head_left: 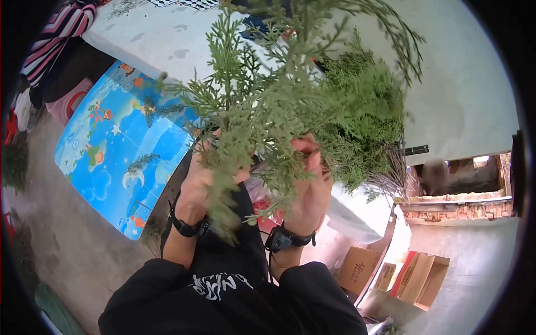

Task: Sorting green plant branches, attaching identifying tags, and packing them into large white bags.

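Bushy green conifer sprigs (262, 120), flat and scaly like cypress, spread upward in front of my body. My left hand (199, 181) is closed around their lower part on the left, its fingers partly covered by leaves. On the right, my right hand (312, 187) has its fingers curled in among the same sprigs. Where the stems sit inside my hands is hidden by foliage. Just beyond my right hand lies a thick pile of similar cut branches (365, 111), its bare stems pointing toward the lower right.
A low blue table (103, 153) with cartoon pictures stands at left, a loose sprig (142, 163) on it. Behind runs a pale surface (148, 30). Cardboard boxes (357, 271) are at lower right, below a wall opening (469, 176). Another person's striped sleeve (58, 33) shows at upper left.
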`<state>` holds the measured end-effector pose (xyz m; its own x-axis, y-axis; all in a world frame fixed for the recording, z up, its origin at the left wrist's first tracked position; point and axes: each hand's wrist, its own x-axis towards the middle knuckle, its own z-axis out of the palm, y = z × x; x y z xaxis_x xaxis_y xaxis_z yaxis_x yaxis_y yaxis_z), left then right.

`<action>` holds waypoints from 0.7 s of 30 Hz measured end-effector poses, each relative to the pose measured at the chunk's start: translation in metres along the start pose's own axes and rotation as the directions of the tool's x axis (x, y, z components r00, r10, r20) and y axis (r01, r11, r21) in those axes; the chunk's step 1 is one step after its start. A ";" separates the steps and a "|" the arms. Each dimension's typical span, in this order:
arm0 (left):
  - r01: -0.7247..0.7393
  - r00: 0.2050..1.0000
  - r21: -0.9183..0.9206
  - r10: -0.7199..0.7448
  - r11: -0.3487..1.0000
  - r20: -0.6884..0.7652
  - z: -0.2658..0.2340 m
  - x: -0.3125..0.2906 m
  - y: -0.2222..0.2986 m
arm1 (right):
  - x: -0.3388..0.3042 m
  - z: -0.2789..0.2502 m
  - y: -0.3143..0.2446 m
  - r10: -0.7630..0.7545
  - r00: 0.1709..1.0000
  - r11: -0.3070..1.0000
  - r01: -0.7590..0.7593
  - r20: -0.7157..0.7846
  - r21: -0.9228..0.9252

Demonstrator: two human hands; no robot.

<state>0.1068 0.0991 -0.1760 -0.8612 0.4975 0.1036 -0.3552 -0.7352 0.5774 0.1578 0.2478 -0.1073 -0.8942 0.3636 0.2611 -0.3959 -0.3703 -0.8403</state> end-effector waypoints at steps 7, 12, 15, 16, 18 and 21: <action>-0.052 0.969 0.069 0.067 0.996 -0.239 0.015 -0.009 0.003 | 0.000 0.015 -0.004 -0.097 0.993 0.944 0.113 0.066 -0.311; -0.159 0.931 0.176 0.207 0.971 -0.302 -0.004 -0.014 -0.009 | 0.002 0.014 -0.001 -0.100 0.992 0.938 0.119 0.075 -0.326; -0.267 0.928 0.140 0.294 0.953 -0.228 -0.012 -0.013 -0.010 | 0.001 0.013 0.001 -0.103 0.994 0.959 0.112 0.048 -0.261; -0.361 0.920 0.079 0.368 0.929 -0.131 -0.012 -0.011 -0.010 | 0.001 0.012 0.002 -0.104 0.993 0.963 0.114 0.054 -0.243; -0.405 0.902 -0.016 0.396 0.914 -0.174 -0.009 -0.008 -0.010 | 0.000 0.012 0.003 -0.093 0.995 0.982 0.097 0.029 -0.163; -0.338 0.869 -0.041 0.296 0.940 -0.397 0.002 -0.006 -0.008 | 0.000 0.013 0.005 -0.087 0.996 0.990 0.089 0.026 -0.108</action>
<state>0.1157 0.1026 -0.1795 -0.9976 0.0325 -0.0606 -0.0574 -0.8782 0.4748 0.1526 0.2351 -0.1055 -0.8616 0.3719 0.3455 -0.4493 -0.2419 -0.8600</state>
